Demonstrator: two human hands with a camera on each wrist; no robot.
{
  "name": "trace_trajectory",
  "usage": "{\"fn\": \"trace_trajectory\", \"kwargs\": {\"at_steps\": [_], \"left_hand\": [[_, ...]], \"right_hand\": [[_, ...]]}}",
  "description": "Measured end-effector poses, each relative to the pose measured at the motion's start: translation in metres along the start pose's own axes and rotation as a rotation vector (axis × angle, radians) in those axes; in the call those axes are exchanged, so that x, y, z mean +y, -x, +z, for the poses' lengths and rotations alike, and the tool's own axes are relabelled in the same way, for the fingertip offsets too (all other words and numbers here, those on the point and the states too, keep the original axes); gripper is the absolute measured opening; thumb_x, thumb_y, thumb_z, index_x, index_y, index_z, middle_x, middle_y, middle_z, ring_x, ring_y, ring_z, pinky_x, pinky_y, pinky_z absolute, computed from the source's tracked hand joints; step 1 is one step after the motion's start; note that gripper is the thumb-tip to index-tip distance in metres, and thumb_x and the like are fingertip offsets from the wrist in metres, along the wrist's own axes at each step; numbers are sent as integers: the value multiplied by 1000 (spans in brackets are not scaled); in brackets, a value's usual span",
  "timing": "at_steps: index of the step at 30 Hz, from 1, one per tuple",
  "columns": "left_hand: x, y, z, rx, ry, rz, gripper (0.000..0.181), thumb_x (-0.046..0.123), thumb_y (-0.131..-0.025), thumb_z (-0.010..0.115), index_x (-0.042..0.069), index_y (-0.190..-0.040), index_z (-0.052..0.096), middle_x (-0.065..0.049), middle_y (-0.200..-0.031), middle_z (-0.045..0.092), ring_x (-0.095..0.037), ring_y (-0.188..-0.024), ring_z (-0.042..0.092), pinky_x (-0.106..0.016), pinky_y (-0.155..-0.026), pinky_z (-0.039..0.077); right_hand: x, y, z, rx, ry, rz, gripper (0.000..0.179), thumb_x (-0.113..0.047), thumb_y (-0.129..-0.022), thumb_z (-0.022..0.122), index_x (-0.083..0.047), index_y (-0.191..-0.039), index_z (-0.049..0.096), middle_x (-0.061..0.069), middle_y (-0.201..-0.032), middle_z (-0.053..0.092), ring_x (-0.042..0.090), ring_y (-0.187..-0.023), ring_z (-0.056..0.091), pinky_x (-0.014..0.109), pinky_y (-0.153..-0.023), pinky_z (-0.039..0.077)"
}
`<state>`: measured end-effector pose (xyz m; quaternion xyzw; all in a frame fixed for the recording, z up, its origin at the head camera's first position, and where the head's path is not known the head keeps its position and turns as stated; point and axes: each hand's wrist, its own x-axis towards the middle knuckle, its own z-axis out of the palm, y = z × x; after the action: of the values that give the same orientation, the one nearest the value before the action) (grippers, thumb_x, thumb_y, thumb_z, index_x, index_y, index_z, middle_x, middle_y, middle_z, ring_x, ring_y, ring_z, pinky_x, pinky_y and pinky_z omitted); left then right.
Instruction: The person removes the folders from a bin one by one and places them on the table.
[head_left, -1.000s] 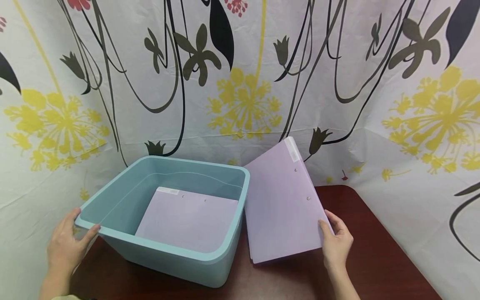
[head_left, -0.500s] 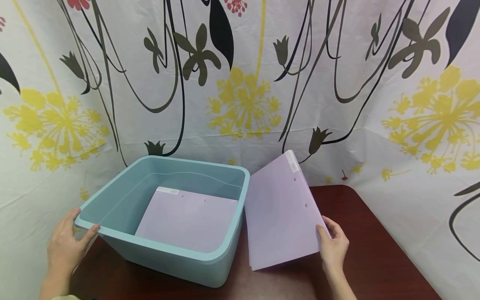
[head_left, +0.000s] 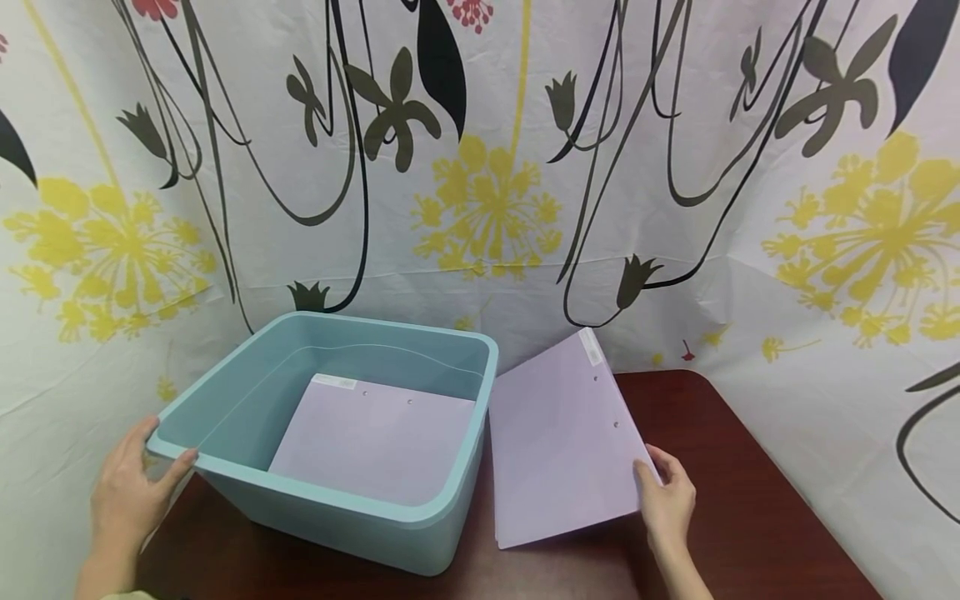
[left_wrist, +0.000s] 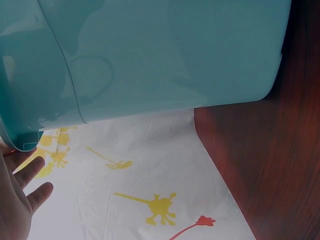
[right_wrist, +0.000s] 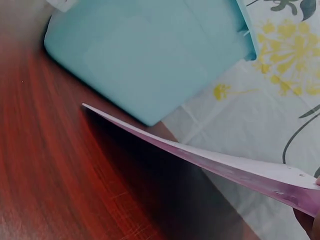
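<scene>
A light-blue plastic bin (head_left: 330, 504) stands on the table, a lilac file folder (head_left: 375, 442) lying inside it. My left hand (head_left: 131, 487) holds the bin's near-left corner, thumb on the rim. In the left wrist view some fingers (left_wrist: 31, 172) of that hand stand off below the rim. Right of the bin, my right hand (head_left: 670, 500) pinches the right edge of a second lilac file folder (head_left: 562, 450), thumb on top. This folder is tilted, with a white label and two rivets along its upper right edge. In the right wrist view its right side is raised off the table.
The dark red-brown table (head_left: 742, 517) reaches beyond the folder on the right. Behind it hangs a white cloth (head_left: 487, 108) with yellow, grey and red flower prints. In the right wrist view the bin's side wall (right_wrist: 135, 55) is close to the folder.
My right hand has lowered the folder, bringing it flatter and a little nearer. The left hand, the bin and the folder inside it stay in place.
</scene>
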<state>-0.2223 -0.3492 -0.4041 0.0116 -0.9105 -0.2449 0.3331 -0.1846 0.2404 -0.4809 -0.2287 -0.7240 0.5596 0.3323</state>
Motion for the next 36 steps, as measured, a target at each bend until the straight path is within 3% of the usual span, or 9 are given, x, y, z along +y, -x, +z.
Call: {"fn": "trace_trajectory", "kwargs": {"at_steps": [13,17,20,23,30,36], "left_hand": [[-1,0,-1,-11,-13,9,67,36,-83,57,-6,-131,38,-31,-130,42,-48,-117,38,-60,-96,29],[-1,1,-1,-18,-19,10,68,38,-84,56,-6,-132,37,-31,-131,41,-48,-118,38,-60,-96,29],[-2,1,-2,-17,-17,12,67,36,-84,56,-7,-132,37,-31,-130,41,-48,-116,38,-61,-93,30],[-2,0,-2,-9,-15,19,66,36,-84,56,-7,-131,38,-31,-129,42,-49,-115,39,-62,-91,31],[0,-1,-2,8,-10,23,65,36,-83,57,-6,-129,40,-31,-128,43,-49,-113,40,-61,-89,32],[0,-2,-1,18,-5,33,65,36,-82,59,-7,-128,41,-31,-127,44,-49,-113,41,-61,-91,32]], "right_hand": [[14,4,-5,-66,137,56,34,-13,-85,58,2,-116,57,25,-113,59,-18,-71,40,2,-60,36],[21,4,-8,-100,239,52,39,-15,-80,64,-1,-116,57,22,-113,61,-1,-79,51,10,-64,37],[26,3,-10,-145,304,20,43,-16,-77,67,0,-116,56,23,-110,62,20,-88,57,22,-70,41],[30,2,-13,-204,353,-9,45,-17,-76,68,1,-116,55,24,-108,62,30,-95,57,33,-76,41],[36,-5,-22,-381,395,0,55,-18,-77,67,5,-122,47,31,-117,54,40,-104,54,43,-86,40],[38,-7,-25,-429,430,3,56,-15,-76,67,6,-123,47,30,-117,55,35,-99,57,36,-81,43]]}}
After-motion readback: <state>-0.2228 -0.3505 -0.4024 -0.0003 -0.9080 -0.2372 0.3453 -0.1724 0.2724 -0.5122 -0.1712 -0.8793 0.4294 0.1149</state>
